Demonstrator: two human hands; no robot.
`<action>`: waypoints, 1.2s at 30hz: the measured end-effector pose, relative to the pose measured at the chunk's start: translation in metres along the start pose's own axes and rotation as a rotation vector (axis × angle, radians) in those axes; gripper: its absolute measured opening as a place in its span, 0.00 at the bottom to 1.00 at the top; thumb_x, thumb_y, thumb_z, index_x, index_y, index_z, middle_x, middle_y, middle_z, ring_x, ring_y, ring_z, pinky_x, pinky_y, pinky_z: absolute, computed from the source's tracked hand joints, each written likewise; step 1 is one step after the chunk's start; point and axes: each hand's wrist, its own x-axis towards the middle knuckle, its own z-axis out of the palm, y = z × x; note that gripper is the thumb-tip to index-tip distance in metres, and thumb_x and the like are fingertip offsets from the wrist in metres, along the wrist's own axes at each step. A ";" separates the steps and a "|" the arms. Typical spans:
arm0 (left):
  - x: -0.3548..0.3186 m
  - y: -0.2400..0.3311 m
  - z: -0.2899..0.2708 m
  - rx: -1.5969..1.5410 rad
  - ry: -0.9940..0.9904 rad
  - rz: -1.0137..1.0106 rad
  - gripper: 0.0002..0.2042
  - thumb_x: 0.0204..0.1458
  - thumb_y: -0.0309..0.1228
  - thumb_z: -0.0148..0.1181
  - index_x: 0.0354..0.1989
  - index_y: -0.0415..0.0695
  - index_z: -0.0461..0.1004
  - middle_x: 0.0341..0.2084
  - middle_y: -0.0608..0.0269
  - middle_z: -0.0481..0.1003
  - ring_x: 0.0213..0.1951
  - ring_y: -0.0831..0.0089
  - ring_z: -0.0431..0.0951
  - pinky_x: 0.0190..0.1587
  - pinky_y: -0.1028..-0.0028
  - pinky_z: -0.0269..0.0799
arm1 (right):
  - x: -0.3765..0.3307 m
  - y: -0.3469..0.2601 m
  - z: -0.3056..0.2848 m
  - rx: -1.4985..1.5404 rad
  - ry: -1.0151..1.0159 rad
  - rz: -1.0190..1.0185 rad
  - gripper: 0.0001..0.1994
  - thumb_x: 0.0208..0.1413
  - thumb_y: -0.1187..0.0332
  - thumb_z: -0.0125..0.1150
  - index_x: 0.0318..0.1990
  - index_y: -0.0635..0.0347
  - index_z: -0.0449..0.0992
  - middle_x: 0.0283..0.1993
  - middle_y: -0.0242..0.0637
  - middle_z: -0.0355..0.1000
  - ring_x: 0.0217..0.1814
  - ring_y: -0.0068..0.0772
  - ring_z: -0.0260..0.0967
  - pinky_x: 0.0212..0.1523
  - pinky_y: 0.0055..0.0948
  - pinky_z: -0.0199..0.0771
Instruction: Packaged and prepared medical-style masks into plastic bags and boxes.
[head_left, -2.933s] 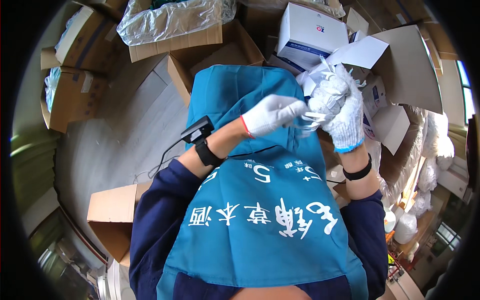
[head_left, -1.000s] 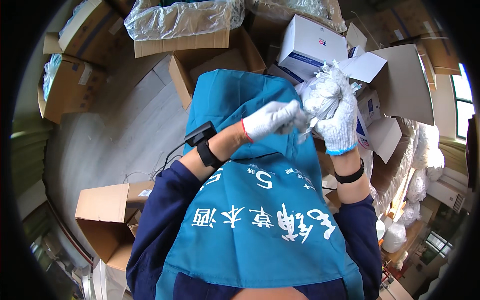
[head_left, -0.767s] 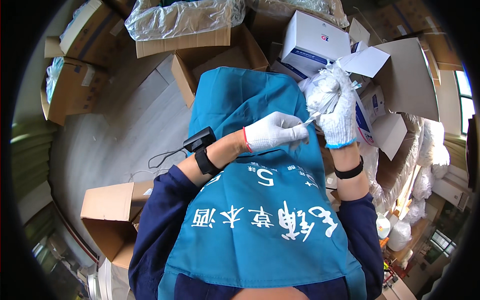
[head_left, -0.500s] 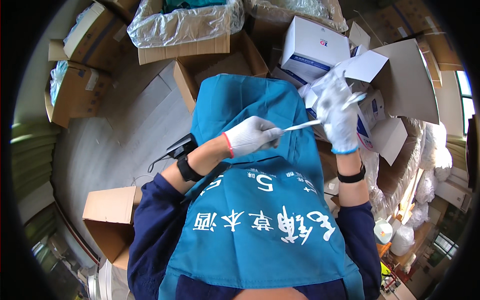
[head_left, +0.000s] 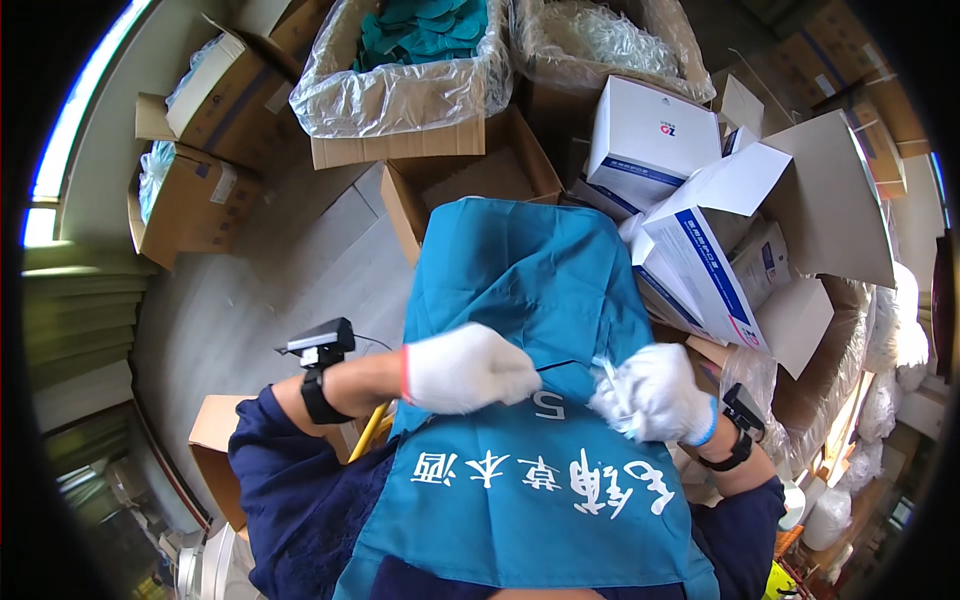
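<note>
My left hand (head_left: 468, 368), in a white knit glove with a red cuff, is closed over the teal apron (head_left: 560, 500) on my lap; its fingertips are pressed together and what they hold, if anything, is hidden. To its right, my right hand (head_left: 655, 393), gloved in white with a blue cuff, is closed round a small bunch of thin white strips (head_left: 612, 392). Ends of the strips stick out past the fingers. A gap lies between the two hands, and both are slightly blurred.
Beyond my knees stand a plastic-lined carton of teal pieces (head_left: 430, 30), a lined carton of clear-white material (head_left: 600, 45) and an open brown carton (head_left: 480, 175). White-and-blue boxes (head_left: 690, 260) lie at the right. Another brown carton (head_left: 215, 440) stands at my left.
Both hands have come down toward my body, the right one farther. The white strip stretched between them no longer spans the gap. The view has tilted, showing more of the far cartons.
</note>
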 end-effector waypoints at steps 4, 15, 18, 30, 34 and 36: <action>-0.025 -0.016 -0.065 -0.234 0.482 -0.101 0.13 0.61 0.33 0.52 0.27 0.40 0.75 0.20 0.71 0.69 0.23 0.84 0.67 0.25 0.81 0.62 | -0.064 0.029 -0.007 -0.015 0.288 0.732 0.12 0.58 0.73 0.63 0.21 0.58 0.77 0.18 0.29 0.69 0.20 0.19 0.67 0.22 0.20 0.65; 0.162 -0.186 -0.210 0.385 0.483 -0.014 0.12 0.57 0.30 0.56 0.47 0.40 0.70 0.39 0.53 0.76 0.43 0.57 0.78 0.44 0.65 0.75 | -0.016 0.089 0.056 1.338 0.866 0.707 0.07 0.66 0.68 0.56 0.44 0.63 0.71 0.40 0.38 0.73 0.36 0.28 0.74 0.36 0.25 0.76; 0.196 -0.148 -0.155 1.059 0.508 0.132 0.12 0.58 0.33 0.54 0.46 0.42 0.73 0.41 0.48 0.76 0.47 0.49 0.77 0.49 0.59 0.75 | -0.006 0.106 0.058 1.542 0.947 0.746 0.06 0.65 0.70 0.56 0.46 0.61 0.72 0.43 0.39 0.74 0.39 0.31 0.75 0.39 0.29 0.78; 0.159 -0.106 0.011 0.223 0.797 0.030 0.20 0.60 0.30 0.57 0.60 0.40 0.66 0.44 0.44 0.77 0.46 0.51 0.80 0.50 0.63 0.75 | 0.036 0.101 0.093 2.153 0.460 0.579 0.34 0.63 0.36 0.46 0.64 0.53 0.63 0.65 0.39 0.63 0.68 0.39 0.58 0.68 0.48 0.57; 0.172 -0.138 0.014 0.293 0.853 0.117 0.14 0.65 0.30 0.50 0.56 0.40 0.71 0.38 0.48 0.79 0.41 0.56 0.81 0.45 0.65 0.76 | 0.030 0.083 0.099 1.962 0.402 0.538 0.38 0.65 0.39 0.44 0.75 0.50 0.49 0.77 0.37 0.47 0.77 0.37 0.47 0.71 0.44 0.54; 0.192 -0.149 0.017 -0.167 0.829 0.109 0.13 0.66 0.31 0.48 0.54 0.41 0.72 0.33 0.52 0.77 0.38 0.58 0.81 0.43 0.63 0.77 | 0.026 0.070 0.088 1.418 0.365 0.622 0.37 0.66 0.42 0.48 0.75 0.51 0.49 0.75 0.41 0.50 0.75 0.38 0.52 0.68 0.40 0.59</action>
